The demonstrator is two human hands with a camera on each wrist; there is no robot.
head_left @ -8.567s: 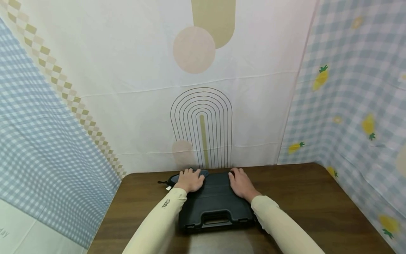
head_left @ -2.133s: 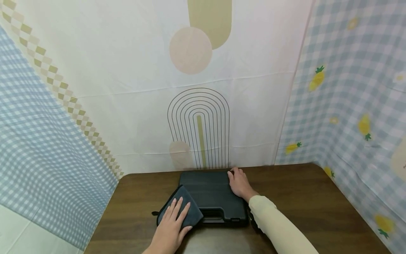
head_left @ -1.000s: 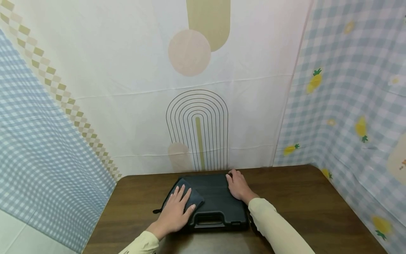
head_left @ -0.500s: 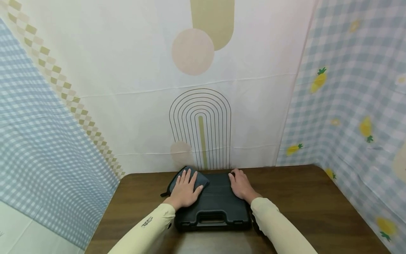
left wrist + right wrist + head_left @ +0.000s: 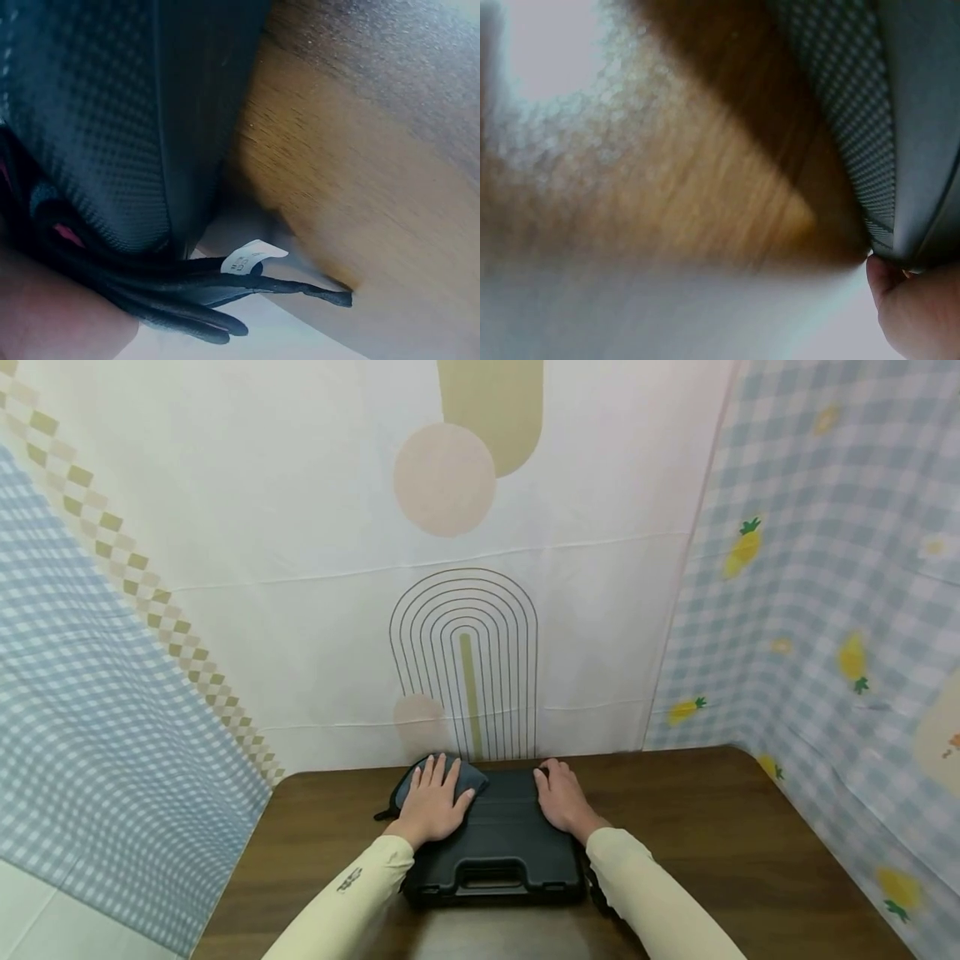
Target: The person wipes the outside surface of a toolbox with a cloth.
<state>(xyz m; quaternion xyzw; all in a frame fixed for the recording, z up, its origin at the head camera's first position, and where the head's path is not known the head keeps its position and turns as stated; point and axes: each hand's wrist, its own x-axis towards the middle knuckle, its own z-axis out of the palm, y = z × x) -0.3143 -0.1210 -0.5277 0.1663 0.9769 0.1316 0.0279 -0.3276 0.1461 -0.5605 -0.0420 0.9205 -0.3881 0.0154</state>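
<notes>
A black plastic carrying case (image 5: 498,839) lies flat on the wooden table, its handle towards me. My left hand (image 5: 432,803) presses a folded blue-grey cleaning cloth (image 5: 471,777) onto the case's far left corner, fingers straight and spread. In the left wrist view, the cloth's black edging (image 5: 187,281) and white label (image 5: 253,257) hang past the case's textured side. My right hand (image 5: 561,797) grips the far right corner, fingertips curled over the edge. The right wrist view shows the thumb and a fingertip (image 5: 883,274) of that hand at the corner of the case.
Brown wooden table (image 5: 690,835) extends to both sides of the case. A pale patterned curtain (image 5: 330,652) hangs right behind the table's far edge. Blue checked cloths (image 5: 135,718) hang at the left and the right.
My left hand has slid the cloth from the case's front left to its far left corner, along a path it also covered earlier. The right hand keeps its hold on the corner.
</notes>
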